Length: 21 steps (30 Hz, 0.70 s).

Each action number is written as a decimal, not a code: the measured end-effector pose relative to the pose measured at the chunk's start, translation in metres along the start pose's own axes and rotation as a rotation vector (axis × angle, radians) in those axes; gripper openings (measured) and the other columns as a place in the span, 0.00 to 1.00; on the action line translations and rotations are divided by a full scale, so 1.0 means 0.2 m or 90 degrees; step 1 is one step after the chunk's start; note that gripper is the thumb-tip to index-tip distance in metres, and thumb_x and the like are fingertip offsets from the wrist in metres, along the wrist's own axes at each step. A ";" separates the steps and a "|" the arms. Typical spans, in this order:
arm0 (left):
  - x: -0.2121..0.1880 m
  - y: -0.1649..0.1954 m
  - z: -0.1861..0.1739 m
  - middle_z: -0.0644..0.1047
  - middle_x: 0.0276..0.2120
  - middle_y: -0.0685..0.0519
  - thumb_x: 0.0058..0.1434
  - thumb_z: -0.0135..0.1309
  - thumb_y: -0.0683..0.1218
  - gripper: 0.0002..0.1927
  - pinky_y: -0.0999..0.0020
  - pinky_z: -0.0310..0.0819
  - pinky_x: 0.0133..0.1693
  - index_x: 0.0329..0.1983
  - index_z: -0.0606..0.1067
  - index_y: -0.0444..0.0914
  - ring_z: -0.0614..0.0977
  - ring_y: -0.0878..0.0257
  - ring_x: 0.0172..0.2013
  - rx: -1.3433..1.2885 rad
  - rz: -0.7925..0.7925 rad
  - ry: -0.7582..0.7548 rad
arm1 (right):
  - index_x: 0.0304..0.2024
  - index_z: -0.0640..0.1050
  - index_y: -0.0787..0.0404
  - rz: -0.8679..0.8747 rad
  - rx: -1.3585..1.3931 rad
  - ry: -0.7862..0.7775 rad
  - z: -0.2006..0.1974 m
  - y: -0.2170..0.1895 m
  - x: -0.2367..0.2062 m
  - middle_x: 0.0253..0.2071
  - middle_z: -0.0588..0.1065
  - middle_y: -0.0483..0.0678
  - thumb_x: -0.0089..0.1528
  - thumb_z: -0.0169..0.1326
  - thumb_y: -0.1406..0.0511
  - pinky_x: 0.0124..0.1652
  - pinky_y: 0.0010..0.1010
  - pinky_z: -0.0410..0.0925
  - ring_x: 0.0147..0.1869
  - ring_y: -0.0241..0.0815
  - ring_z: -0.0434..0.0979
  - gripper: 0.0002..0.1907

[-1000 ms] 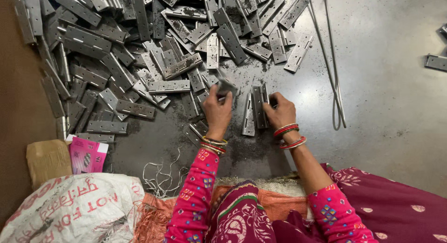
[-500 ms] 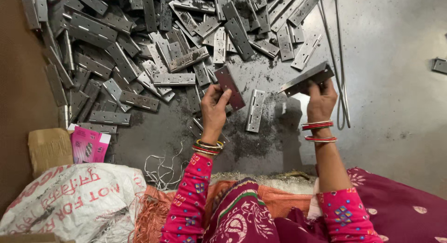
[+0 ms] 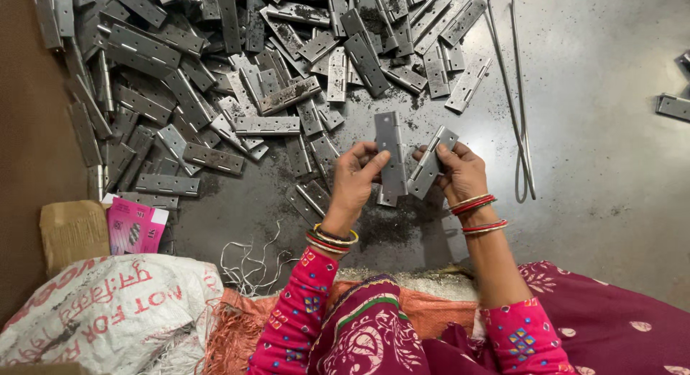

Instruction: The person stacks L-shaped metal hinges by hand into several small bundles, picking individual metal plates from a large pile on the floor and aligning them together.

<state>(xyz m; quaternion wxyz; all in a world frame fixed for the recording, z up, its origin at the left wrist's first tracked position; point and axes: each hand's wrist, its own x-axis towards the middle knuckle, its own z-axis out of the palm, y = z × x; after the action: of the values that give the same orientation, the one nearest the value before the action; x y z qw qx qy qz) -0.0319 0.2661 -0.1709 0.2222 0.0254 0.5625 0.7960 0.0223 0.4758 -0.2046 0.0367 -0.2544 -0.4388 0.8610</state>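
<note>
My left hand [image 3: 353, 181] grips a grey metal hinge leaf [image 3: 391, 151] held upright above the dark floor. My right hand [image 3: 461, 172] holds a second hinge leaf [image 3: 432, 161], tilted, its lower end close to the first one. The two pieces almost meet between my hands. Both wrists wear coloured bangles, and my sleeves are pink. Just beyond my hands lies a large heap of the same hinge leaves [image 3: 215, 80].
Long bent metal rods [image 3: 519, 109] lie to the right. Loose hinge parts [image 3: 674, 105] sit at the far right edge. A pink packet [image 3: 135, 228], a brown cardboard piece [image 3: 72, 231], a white woven sack [image 3: 108, 310] and white string [image 3: 244, 264] lie at the lower left.
My hands picked hinge leaves off the floor, lifted them apart, and have now brought them together in front of me. The right hand moved back left toward the left hand.
</note>
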 end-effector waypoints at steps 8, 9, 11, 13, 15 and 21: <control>0.04 0.02 0.09 0.82 0.39 0.52 0.64 0.57 0.44 0.08 0.70 0.81 0.41 0.44 0.80 0.37 0.84 0.63 0.36 0.521 0.227 0.149 | 0.49 0.77 0.65 0.101 -0.059 0.024 0.03 0.06 -0.06 0.39 0.79 0.54 0.62 0.61 0.59 0.37 0.47 0.78 0.39 0.47 0.82 0.19; 0.04 0.01 0.06 0.82 0.38 0.51 0.64 0.57 0.45 0.09 0.68 0.81 0.41 0.44 0.80 0.37 0.84 0.62 0.37 0.533 0.228 0.162 | 0.49 0.75 0.66 0.088 -0.042 0.044 0.03 0.04 -0.06 0.39 0.78 0.54 0.64 0.60 0.57 0.39 0.48 0.78 0.40 0.48 0.82 0.20; 0.03 -0.02 0.03 0.81 0.38 0.50 0.65 0.57 0.47 0.11 0.64 0.79 0.42 0.45 0.79 0.37 0.83 0.59 0.37 0.652 0.158 0.142 | 0.50 0.72 0.68 0.069 -0.005 0.082 0.01 -0.01 -0.06 0.41 0.77 0.55 0.67 0.60 0.55 0.41 0.50 0.79 0.43 0.52 0.83 0.23; 0.02 -0.08 0.04 0.78 0.37 0.48 0.66 0.59 0.52 0.15 0.58 0.76 0.42 0.47 0.77 0.36 0.81 0.56 0.37 0.850 0.023 0.072 | 0.55 0.71 0.70 0.054 0.012 0.051 -0.01 -0.06 -0.06 0.46 0.77 0.59 0.67 0.54 0.51 0.46 0.50 0.79 0.48 0.54 0.82 0.29; 0.01 -0.16 0.10 0.75 0.41 0.44 0.58 0.64 0.53 0.24 0.57 0.74 0.41 0.48 0.73 0.33 0.79 0.53 0.39 0.953 0.079 0.052 | 0.59 0.69 0.71 0.026 0.041 -0.005 -0.03 -0.10 -0.08 0.51 0.76 0.61 0.68 0.50 0.48 0.51 0.51 0.77 0.55 0.57 0.80 0.33; 0.07 -0.29 0.12 0.73 0.43 0.42 0.49 0.69 0.50 0.32 0.55 0.74 0.43 0.50 0.68 0.32 0.78 0.49 0.41 0.909 0.097 0.128 | 0.65 0.66 0.66 -0.004 0.162 -0.098 -0.06 -0.11 -0.13 0.62 0.71 0.63 0.69 0.44 0.47 0.60 0.53 0.72 0.68 0.63 0.73 0.33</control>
<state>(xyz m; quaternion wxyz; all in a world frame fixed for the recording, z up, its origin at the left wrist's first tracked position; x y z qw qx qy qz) -0.0182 0.3084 -0.2183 0.0426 0.1300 0.9594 0.2465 0.0475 0.4908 -0.1824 0.0376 -0.1793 -0.3287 0.9265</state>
